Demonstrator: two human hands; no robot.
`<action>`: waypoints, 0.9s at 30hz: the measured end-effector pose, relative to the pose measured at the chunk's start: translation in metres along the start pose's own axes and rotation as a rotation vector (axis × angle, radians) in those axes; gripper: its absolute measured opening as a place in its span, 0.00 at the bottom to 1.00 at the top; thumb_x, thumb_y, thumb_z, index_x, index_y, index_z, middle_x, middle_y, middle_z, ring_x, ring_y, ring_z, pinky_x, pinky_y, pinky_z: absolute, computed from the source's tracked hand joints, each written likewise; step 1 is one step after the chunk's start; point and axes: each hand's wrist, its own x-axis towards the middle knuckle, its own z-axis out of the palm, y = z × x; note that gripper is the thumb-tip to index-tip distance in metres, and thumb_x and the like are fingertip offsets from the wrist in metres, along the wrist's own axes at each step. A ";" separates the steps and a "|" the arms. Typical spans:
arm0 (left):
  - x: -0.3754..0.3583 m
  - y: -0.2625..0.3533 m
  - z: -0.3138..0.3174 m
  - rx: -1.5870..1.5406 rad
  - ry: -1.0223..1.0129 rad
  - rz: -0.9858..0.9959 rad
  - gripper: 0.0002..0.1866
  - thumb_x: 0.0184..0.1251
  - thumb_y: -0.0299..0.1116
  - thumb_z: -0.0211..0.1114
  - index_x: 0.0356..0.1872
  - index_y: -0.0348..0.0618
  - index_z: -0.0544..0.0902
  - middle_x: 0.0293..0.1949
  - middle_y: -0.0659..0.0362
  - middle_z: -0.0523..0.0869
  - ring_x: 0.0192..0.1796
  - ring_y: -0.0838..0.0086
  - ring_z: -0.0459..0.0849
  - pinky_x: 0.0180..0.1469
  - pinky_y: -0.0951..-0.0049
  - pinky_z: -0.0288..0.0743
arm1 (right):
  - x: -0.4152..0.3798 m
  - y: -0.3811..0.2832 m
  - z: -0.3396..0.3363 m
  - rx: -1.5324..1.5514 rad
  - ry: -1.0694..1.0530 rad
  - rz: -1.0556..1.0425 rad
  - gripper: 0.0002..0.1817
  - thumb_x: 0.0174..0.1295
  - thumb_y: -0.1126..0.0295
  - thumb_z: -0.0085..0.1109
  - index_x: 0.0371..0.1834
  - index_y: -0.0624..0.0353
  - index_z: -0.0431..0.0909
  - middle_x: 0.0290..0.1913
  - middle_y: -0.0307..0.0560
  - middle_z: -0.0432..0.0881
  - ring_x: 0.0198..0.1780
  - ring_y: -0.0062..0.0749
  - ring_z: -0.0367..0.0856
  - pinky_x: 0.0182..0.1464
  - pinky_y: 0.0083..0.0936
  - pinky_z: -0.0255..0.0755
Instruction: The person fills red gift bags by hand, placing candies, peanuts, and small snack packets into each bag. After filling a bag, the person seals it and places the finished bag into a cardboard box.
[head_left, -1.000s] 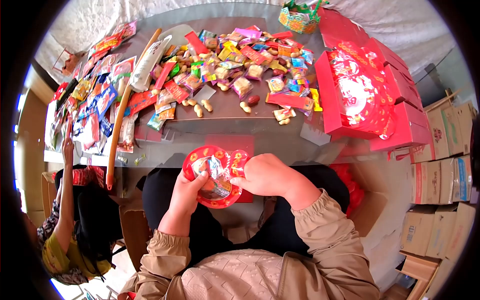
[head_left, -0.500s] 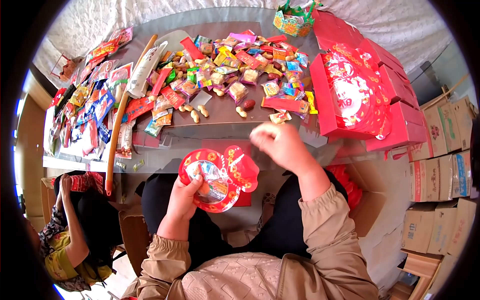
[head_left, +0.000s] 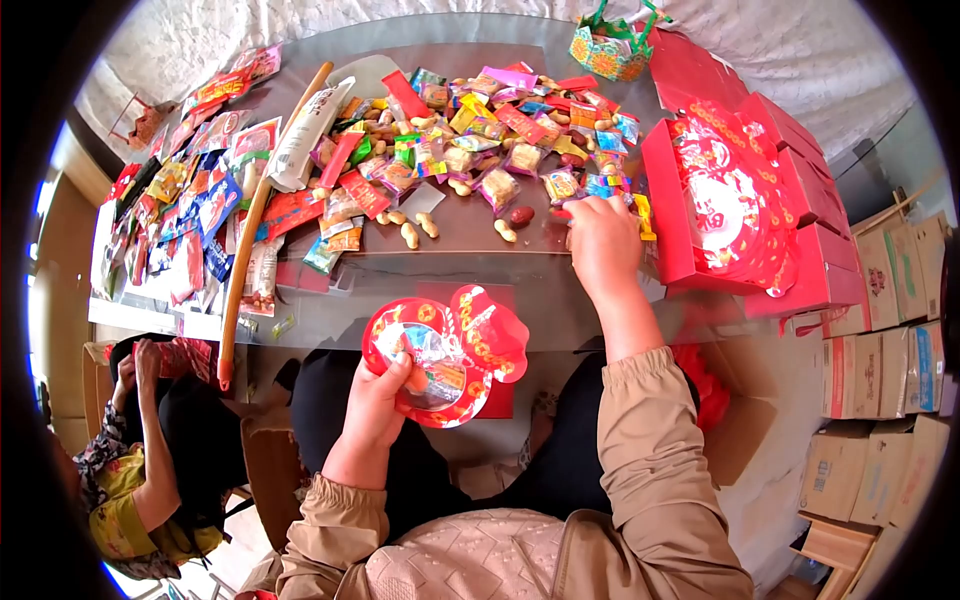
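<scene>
My left hand (head_left: 375, 400) grips a red, gourd-shaped gift pouch (head_left: 490, 335) by its lower left edge, thumb across its clear round window. Small wrapped pieces show through the window. Over the right front edge of a pile of wrapped sweets and peanuts (head_left: 470, 140), my right hand (head_left: 606, 245) is closed with its fingers curled down. A bit of red shows at its fingertips, but what they hold is hidden. Nearby lie a brown date-like nut (head_left: 522, 215), a peanut (head_left: 505, 231) and a yellow packet (head_left: 644, 217).
A red box (head_left: 668, 225) of flat red pouches stands at the right, beside more red boxes (head_left: 828, 265). An orange stick (head_left: 250, 225) divides the sweets from snack packets (head_left: 190, 210) at left. Another person (head_left: 150, 480) sits at the lower left. Cartons (head_left: 870, 370) are stacked right.
My right hand has moved forward and right, from above the table's front edge to the sweets. My left hand still holds the pouch. The view has shifted slightly.
</scene>
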 end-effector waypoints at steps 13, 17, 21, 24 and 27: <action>0.002 0.000 -0.003 -0.025 -0.010 0.014 0.16 0.77 0.27 0.61 0.62 0.38 0.76 0.55 0.56 0.86 0.55 0.70 0.86 0.59 0.65 0.80 | -0.016 -0.065 -0.050 1.361 -0.150 0.394 0.25 0.68 0.83 0.60 0.68 0.64 0.67 0.51 0.44 0.82 0.49 0.21 0.82 0.54 0.22 0.77; 0.002 -0.001 -0.001 -0.060 -0.020 0.016 0.17 0.77 0.27 0.62 0.62 0.37 0.76 0.55 0.55 0.86 0.56 0.69 0.86 0.60 0.64 0.80 | -0.024 -0.071 -0.045 1.297 -0.311 0.491 0.19 0.69 0.79 0.61 0.62 0.66 0.73 0.48 0.42 0.84 0.46 0.19 0.83 0.49 0.20 0.79; 0.003 -0.001 0.003 -0.072 -0.012 0.072 0.17 0.77 0.27 0.62 0.62 0.38 0.76 0.55 0.54 0.87 0.56 0.67 0.86 0.60 0.62 0.81 | -0.029 -0.078 -0.043 1.384 -0.401 0.562 0.11 0.71 0.75 0.61 0.54 0.61 0.77 0.45 0.39 0.84 0.41 0.18 0.84 0.40 0.18 0.80; 0.005 -0.003 -0.002 -0.101 -0.035 0.046 0.18 0.76 0.28 0.64 0.63 0.38 0.76 0.56 0.54 0.86 0.57 0.67 0.86 0.61 0.62 0.81 | -0.032 -0.083 -0.041 1.439 -0.453 0.604 0.09 0.71 0.76 0.60 0.52 0.60 0.75 0.45 0.38 0.83 0.42 0.19 0.84 0.42 0.19 0.81; 0.005 -0.002 -0.002 -0.112 -0.059 0.048 0.19 0.75 0.29 0.65 0.63 0.38 0.77 0.56 0.55 0.87 0.57 0.67 0.86 0.62 0.61 0.80 | -0.035 -0.084 -0.036 1.505 -0.486 0.598 0.10 0.71 0.79 0.59 0.52 0.59 0.73 0.45 0.37 0.81 0.44 0.16 0.82 0.46 0.18 0.78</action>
